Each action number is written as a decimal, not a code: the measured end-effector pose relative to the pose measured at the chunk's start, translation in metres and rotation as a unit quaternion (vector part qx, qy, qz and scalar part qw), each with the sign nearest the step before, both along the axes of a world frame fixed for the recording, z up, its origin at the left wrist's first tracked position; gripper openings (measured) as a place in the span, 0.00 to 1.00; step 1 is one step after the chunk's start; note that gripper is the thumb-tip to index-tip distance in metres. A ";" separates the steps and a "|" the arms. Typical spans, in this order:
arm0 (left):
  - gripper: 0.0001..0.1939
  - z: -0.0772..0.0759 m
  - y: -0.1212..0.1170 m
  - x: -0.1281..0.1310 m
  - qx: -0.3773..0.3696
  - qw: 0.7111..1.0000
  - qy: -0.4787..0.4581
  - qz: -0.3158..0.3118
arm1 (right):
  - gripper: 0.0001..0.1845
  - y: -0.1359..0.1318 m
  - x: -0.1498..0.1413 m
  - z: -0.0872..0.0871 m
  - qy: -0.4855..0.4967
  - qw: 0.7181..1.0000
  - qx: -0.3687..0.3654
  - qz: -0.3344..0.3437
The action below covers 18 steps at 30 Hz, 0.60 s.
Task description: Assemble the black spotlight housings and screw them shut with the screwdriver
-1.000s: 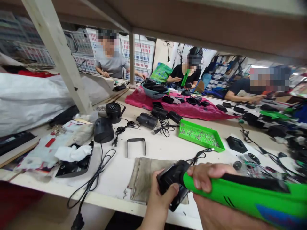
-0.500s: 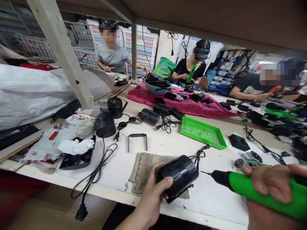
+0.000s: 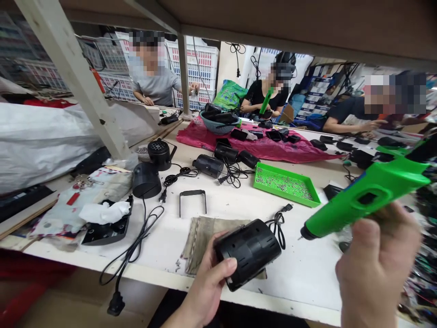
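My left hand (image 3: 213, 282) is wrapped round a black cylindrical housing (image 3: 249, 253), with the thumb on its near side. The housing is tilted above a folded grey-brown cloth (image 3: 198, 237), and a bundled black cord (image 3: 280, 225) lies just behind it. To the right, a green electric screwdriver (image 3: 355, 200) is in the air, its tip pointing down and left. My right hand (image 3: 378, 259) is just below and behind it, blurred, with the thumb apart from the fingers and no fingers closed over the tool.
A green tray (image 3: 316, 200) of small screws stands behind the housing. A black U-shaped bracket (image 3: 193, 193), more black housings (image 3: 208, 165) and a loose power cord (image 3: 136, 246) lie on the white table. Several people sit across, beyond a pink sheet (image 3: 191, 134). A slanting post (image 3: 73, 77) rises at left.
My right hand has loosened from the screwdriver, which has swung from nearly level to tip-down and higher. My left hand keeps the housing, turned slightly.
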State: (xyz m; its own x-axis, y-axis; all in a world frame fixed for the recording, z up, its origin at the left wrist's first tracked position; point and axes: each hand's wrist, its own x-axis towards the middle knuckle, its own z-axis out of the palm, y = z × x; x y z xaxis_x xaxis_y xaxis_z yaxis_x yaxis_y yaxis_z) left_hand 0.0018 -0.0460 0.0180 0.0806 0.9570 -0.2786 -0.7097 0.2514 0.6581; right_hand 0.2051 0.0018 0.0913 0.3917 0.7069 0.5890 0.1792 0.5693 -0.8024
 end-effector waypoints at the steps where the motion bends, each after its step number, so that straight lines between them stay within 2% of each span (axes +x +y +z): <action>1: 0.24 0.004 0.000 0.000 0.022 0.999 0.038 0.001 | 0.26 -0.005 -0.004 -0.008 -0.055 0.997 0.046 -0.028; 2: 0.25 0.008 -0.001 0.000 0.046 0.996 0.080 0.000 | 0.28 -0.009 -0.008 -0.017 -0.125 0.988 0.090 -0.030; 3: 0.26 0.012 -0.001 0.000 0.070 0.990 0.122 -0.002 | 0.33 -0.013 -0.012 -0.027 -0.207 0.972 0.112 0.003; 5: 0.29 0.020 -0.001 0.000 0.110 0.975 0.196 -0.005 | 0.48 -0.017 -0.019 -0.049 -0.358 0.921 0.101 0.119; 6: 0.30 0.022 -0.001 -0.001 0.122 0.967 0.222 -0.004 | 0.53 -0.018 -0.022 -0.059 -0.411 0.895 0.084 0.152; 8: 0.26 0.023 0.000 -0.002 0.131 0.958 0.257 -0.003 | 0.56 -0.019 -0.028 -0.075 -0.467 0.868 0.053 0.164; 10: 0.21 0.022 0.001 -0.004 0.122 0.953 0.278 -0.016 | 0.50 -0.021 -0.031 -0.086 -0.475 0.867 0.031 0.146; 13: 0.19 0.016 0.002 -0.007 0.127 0.942 0.306 -0.044 | 0.42 -0.026 -0.034 -0.094 -0.465 0.877 0.011 0.124; 18: 0.28 0.008 0.004 -0.008 0.149 0.931 0.325 -0.067 | 0.40 -0.034 -0.041 -0.103 -0.475 0.875 -0.002 0.090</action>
State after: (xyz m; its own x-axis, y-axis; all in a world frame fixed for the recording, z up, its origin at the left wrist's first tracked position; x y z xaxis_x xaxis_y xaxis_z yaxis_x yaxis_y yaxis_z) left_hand -0.0060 -0.0416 0.0258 0.1116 0.9932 -0.0333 -0.1123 0.0459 0.9926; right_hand 0.1644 -0.0319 -0.0116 -0.3915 0.7101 0.5852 0.6745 0.6540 -0.3424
